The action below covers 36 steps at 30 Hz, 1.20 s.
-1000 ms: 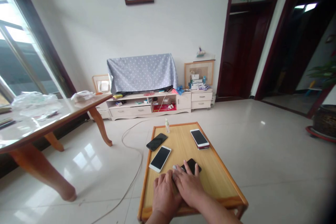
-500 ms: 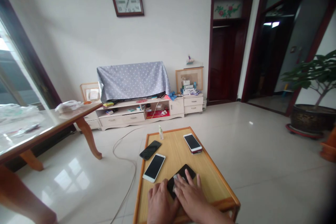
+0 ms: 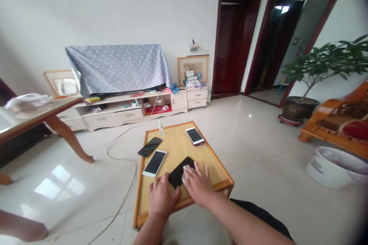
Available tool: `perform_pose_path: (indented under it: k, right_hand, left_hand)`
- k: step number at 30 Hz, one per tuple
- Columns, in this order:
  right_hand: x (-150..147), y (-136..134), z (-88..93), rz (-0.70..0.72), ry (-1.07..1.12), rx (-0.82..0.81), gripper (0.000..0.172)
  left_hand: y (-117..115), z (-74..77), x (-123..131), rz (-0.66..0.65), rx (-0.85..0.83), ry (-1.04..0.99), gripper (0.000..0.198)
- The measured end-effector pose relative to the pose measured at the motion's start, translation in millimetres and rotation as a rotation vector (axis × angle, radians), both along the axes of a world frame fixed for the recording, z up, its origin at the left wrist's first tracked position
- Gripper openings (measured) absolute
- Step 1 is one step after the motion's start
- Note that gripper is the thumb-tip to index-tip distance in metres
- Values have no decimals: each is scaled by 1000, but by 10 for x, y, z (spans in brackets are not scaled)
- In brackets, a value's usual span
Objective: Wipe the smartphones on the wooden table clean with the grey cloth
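A dark smartphone [image 3: 176, 177] lies slantwise on a small wooden table [image 3: 172, 139] with a raised orange-brown rim. My left hand [image 3: 162, 198] grips its near left end, fingers on one side and thumb on the other. With fingers partly spread, my right hand [image 3: 199, 187] presses a small whitish wipe [image 3: 184, 169] on the screen; most of the wipe is under the fingers. Beyond my left hand lie a white phone [image 3: 154, 163] and a black phone [image 3: 150, 147]. Another white phone [image 3: 194, 135] rests on a reddish one at the far right.
A small clear bottle [image 3: 161, 128] stands at the table's far left corner. A bigger table [image 3: 64, 105] is at left, a cable [image 3: 132, 176] runs across the floor, and a white tub [image 3: 324, 168] stands at right. A low cabinet [image 3: 115, 120] lines the wall.
The view has tilted down and turned right, bringing the tub and wooden seat into sight. On the phone, my right hand with the wipe has shifted toward its right end.
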State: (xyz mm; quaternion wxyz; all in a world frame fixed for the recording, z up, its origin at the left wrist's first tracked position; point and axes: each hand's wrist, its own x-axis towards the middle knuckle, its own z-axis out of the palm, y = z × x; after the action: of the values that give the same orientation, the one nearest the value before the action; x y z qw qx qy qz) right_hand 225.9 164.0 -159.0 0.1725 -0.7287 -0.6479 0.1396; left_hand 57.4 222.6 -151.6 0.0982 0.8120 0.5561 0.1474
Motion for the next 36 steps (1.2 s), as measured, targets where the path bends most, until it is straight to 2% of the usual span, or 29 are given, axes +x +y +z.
perform_pose_path:
  k: [2,4,10,12,15,17,21,23,25,28,30,36]
  right_hand:
    - [143,56,20,-110,-43,-22,58]
    - [174,57,25,-138,-78,-23,59]
    - [-71,-120,-2,118,-23,58,57]
    - [-6,-77,23,67,-19,42,57]
    - [138,46,73,-120,-55,-14,59]
    - [122,80,89,-142,-66,-26,61]
    - [-143,2,81,135,2,23,62]
    - [-192,-1,85,219,18,23,61]
    - [-120,74,102,154,-2,-14,62]
    - [50,251,116,-62,-55,-72,64]
    - [59,318,94,-105,-75,-67,65]
    - [-235,298,-29,219,-18,28,60]
  left_hand:
    - [-11,16,14,13,9,4,54]
    - [-14,22,16,14,17,2,54]
    - [7,0,3,-4,21,4,53]
    - [2,5,10,-5,27,9,53]
    - [-4,7,21,2,27,15,53]
    - [5,-13,13,4,25,5,53]
    - [52,-100,-43,-15,12,-32,53]
    - [71,-130,-71,-30,-6,-42,54]
    - [77,-136,-87,-33,-7,-47,55]
    - [68,-114,-91,-23,7,-52,57]
    - [62,-98,-90,-20,6,-58,57]
    - [63,-88,-93,0,-28,-79,51]
